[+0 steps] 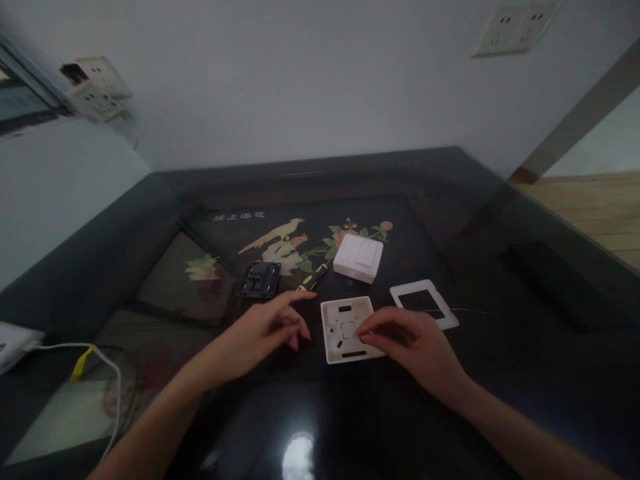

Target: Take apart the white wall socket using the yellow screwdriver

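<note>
A white square switch back box (333, 333) lies with its hollow side up on the dark table. Over its right side is my right hand (417, 343), thumb and fingertips pinched together; whatever is between them is too small to name. My left hand (267, 327) hovers just left of the box, fingers loosely apart and holding nothing. Near its fingertips lies a screwdriver (313, 277) with a black and yellow handle. Behind that hand sits a black switch module (260, 279). A white wall switch (359, 257) rests behind the box, and a white frame (425, 293) lies to the right.
The glossy table (380, 420) meets a white wall (300, 87) at the back. At left, a white cable (113, 367) runs from a white device (15, 343). A dark flat object (560, 287) lies at right. Wall sockets (517, 28) are above.
</note>
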Demonstrator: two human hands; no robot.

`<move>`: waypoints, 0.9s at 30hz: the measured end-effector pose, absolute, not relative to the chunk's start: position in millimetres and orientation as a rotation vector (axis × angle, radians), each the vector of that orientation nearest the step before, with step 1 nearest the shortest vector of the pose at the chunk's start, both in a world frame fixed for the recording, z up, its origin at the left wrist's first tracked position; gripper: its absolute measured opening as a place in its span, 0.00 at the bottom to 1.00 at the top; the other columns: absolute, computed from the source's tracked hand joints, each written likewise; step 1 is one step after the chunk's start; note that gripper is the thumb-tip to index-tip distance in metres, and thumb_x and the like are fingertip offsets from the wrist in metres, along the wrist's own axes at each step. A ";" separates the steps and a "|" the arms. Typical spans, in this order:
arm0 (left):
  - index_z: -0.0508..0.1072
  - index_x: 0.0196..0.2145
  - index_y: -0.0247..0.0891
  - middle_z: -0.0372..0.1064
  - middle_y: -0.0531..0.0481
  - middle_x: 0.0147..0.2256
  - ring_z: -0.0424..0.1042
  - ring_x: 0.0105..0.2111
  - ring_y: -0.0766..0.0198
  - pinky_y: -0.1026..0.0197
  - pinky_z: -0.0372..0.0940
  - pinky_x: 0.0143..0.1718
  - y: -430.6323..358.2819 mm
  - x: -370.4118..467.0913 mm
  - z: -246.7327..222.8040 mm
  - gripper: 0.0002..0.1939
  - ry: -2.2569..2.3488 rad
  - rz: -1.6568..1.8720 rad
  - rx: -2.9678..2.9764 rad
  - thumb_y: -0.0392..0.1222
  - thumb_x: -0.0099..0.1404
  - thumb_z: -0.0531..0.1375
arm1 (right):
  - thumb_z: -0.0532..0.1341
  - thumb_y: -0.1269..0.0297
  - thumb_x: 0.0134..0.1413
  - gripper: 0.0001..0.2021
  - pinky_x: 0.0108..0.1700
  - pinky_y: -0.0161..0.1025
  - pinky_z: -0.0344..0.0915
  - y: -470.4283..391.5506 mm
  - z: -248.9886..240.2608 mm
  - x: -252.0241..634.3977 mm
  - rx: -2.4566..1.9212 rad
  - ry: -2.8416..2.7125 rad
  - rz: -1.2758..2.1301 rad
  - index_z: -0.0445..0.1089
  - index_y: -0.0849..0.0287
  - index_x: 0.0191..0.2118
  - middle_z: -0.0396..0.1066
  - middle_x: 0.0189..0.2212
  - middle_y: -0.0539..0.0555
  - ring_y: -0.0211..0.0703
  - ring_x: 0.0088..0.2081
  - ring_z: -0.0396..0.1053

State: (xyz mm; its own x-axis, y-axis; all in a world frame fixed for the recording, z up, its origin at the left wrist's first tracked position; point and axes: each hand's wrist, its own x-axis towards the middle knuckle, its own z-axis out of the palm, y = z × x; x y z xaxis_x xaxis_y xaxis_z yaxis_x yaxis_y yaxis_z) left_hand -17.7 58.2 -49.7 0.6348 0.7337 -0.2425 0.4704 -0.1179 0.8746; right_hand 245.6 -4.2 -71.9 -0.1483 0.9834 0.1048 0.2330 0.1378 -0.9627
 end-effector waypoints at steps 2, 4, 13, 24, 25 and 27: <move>0.57 0.63 0.44 0.77 0.53 0.37 0.76 0.33 0.66 0.61 0.70 0.41 44.2 2.7 -42.8 0.28 0.850 0.256 1.709 0.34 0.66 0.55 | 0.66 0.67 0.53 0.01 0.35 0.34 0.71 -8.1 -70.8 242.0 -1.138 -1.676 0.986 0.76 0.57 0.32 0.79 0.29 0.51 0.39 0.32 0.76; 0.56 0.64 0.48 0.79 0.54 0.37 0.78 0.36 0.65 0.60 0.69 0.45 36.6 17.4 -36.9 0.32 0.800 0.247 1.713 0.32 0.66 0.58 | 0.66 0.69 0.55 0.01 0.36 0.32 0.70 -11.2 -70.7 239.5 -1.051 -1.770 0.898 0.75 0.58 0.33 0.78 0.29 0.50 0.37 0.32 0.75; 0.56 0.65 0.48 0.80 0.54 0.35 0.80 0.37 0.64 0.59 0.72 0.46 37.3 49.1 -30.5 0.37 0.789 0.324 1.677 0.30 0.62 0.63 | 0.65 0.66 0.57 0.02 0.32 0.33 0.68 -9.1 -71.1 246.4 -1.103 -1.763 0.826 0.74 0.57 0.34 0.76 0.29 0.50 0.38 0.31 0.74; 0.64 0.59 0.44 0.78 0.52 0.38 0.78 0.33 0.63 0.59 0.73 0.41 41.5 60.7 -49.2 0.26 0.862 0.527 1.903 0.39 0.64 0.63 | 0.61 0.67 0.58 0.03 0.32 0.33 0.69 1.6 -71.8 254.1 -1.238 -1.682 0.785 0.71 0.56 0.33 0.74 0.29 0.49 0.38 0.31 0.73; 0.64 0.59 0.43 0.77 0.49 0.40 0.77 0.37 0.61 0.56 0.72 0.44 42.0 60.2 -50.6 0.25 0.893 0.550 2.007 0.40 0.65 0.62 | 0.60 0.67 0.59 0.04 0.32 0.33 0.69 5.3 -72.2 258.1 -1.264 -1.678 0.771 0.71 0.57 0.33 0.74 0.29 0.49 0.38 0.31 0.73; 0.64 0.58 0.42 0.73 0.44 0.50 0.73 0.49 0.55 0.49 0.67 0.53 41.3 59.8 -54.5 0.24 0.946 0.563 2.221 0.42 0.66 0.62 | 0.60 0.65 0.59 0.04 0.35 0.36 0.70 14.8 -73.7 269.7 -1.323 -1.668 0.724 0.71 0.57 0.34 0.75 0.31 0.51 0.40 0.33 0.74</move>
